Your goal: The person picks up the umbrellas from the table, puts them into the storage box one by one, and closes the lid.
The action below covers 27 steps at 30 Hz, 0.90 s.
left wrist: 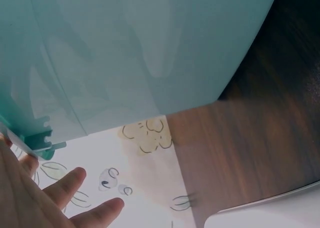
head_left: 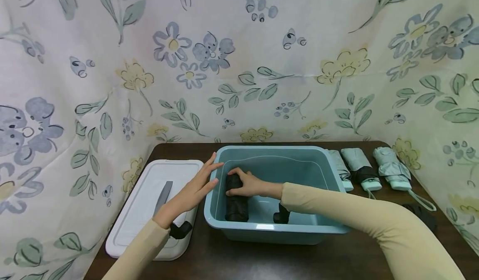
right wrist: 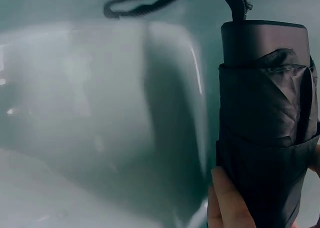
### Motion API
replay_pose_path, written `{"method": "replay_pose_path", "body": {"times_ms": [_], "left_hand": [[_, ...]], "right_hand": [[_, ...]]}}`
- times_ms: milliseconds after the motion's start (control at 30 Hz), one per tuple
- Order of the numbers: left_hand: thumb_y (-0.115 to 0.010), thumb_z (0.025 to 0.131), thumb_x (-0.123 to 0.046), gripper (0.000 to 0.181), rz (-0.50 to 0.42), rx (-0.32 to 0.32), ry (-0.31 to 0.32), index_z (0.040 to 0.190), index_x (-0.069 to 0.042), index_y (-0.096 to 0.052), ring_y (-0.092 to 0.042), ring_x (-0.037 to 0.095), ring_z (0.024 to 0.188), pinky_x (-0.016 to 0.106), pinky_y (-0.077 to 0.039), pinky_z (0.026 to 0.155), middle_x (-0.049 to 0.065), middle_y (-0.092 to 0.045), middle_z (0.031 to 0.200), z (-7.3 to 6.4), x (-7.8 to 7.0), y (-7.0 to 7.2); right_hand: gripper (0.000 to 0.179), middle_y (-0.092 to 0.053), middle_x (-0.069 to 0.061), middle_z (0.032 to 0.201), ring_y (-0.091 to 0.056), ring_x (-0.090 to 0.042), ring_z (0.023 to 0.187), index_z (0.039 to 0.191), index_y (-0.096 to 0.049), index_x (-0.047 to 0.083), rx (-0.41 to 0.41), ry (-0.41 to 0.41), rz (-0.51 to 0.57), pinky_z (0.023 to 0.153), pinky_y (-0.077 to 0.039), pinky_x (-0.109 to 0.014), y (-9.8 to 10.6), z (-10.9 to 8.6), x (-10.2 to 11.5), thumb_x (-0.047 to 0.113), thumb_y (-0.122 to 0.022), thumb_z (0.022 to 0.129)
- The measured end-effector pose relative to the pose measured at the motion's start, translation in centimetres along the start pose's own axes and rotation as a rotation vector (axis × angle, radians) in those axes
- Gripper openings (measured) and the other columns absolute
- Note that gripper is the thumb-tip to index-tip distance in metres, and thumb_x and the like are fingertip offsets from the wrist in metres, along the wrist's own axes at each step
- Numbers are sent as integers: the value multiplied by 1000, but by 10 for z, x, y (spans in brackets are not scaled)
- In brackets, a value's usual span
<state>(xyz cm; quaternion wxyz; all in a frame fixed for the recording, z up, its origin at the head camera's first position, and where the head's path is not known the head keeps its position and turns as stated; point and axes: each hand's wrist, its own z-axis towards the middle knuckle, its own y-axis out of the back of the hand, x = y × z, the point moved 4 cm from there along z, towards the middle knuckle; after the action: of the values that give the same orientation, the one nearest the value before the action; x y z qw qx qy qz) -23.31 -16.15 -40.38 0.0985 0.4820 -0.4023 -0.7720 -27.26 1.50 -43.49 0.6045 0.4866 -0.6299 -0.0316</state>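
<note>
A black folded umbrella point(head_left: 237, 207) lies in the left end of the blue plastic tub point(head_left: 280, 226). My right hand point(head_left: 248, 184) grips it around the middle from above. In the right wrist view, the umbrella's handle end and wrist strap show plainly, with fingers point(right wrist: 230, 203) on its side. My left hand point(head_left: 192, 192) is at the tub's left rim, its fingers spread and straight, holding nothing. Fingertips of that hand also show beside the tub's outer wall point(left wrist: 125, 53) in the left wrist view; whether they touch the rim I cannot tell.
A white lid point(head_left: 138, 205) lies on the dark wooden table point(head_left: 262, 261), left of the tub. Right of the tub are three pale green folded umbrellas point(head_left: 355, 160) and a dark object point(head_left: 424, 215) partly behind my right sleeve. A floral cloth point(head_left: 239, 105) hangs behind.
</note>
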Motion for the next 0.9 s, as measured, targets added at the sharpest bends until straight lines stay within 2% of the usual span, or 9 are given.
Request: {"method": "replay_pose_path", "body": {"times_ms": [367,633,700,800,900], "left_hand": [[-35,101,-31,47,-19,-8,-6,146,-27,-24,-4,26,143,64,-21,103,-7,6,156,2,0,-1],[-38,100,-24,48,-22,-20,7,146,-27,-24,-3,23,143,64,-19,104,0,4,157,0,1,-3],[-38,100,-20,49,-26,-22,10,147,-23,-24,-3,25,143,65,-19,104,2,3,157,-1,-3,-2],[-39,100,-16,48,-41,-17,7,146,-13,-26,-5,32,142,67,-19,102,9,1,156,-2,-19,3],[-39,99,-15,47,-54,-9,11,145,-7,-28,-6,35,141,67,-19,102,11,0,156,-2,-34,8]], "right_hand": [[60,-40,-24,121,-49,-31,100,132,-36,22,3,-24,-35,80,-44,-44,-12,4,-8,39,-66,82],[59,-38,-25,120,-50,-32,97,131,-36,21,11,-32,-15,77,-45,-43,-18,3,-10,36,-66,83],[60,-37,-25,120,-50,-32,97,132,-35,20,19,-32,-8,78,-45,-44,-18,2,-10,35,-66,83],[59,-37,-25,120,-49,-31,97,132,-34,19,31,-26,-15,80,-45,-44,-17,1,-9,33,-66,84],[58,-37,-25,119,-48,-31,97,133,-34,19,41,-26,-19,81,-44,-45,-17,2,-9,31,-65,85]]}}
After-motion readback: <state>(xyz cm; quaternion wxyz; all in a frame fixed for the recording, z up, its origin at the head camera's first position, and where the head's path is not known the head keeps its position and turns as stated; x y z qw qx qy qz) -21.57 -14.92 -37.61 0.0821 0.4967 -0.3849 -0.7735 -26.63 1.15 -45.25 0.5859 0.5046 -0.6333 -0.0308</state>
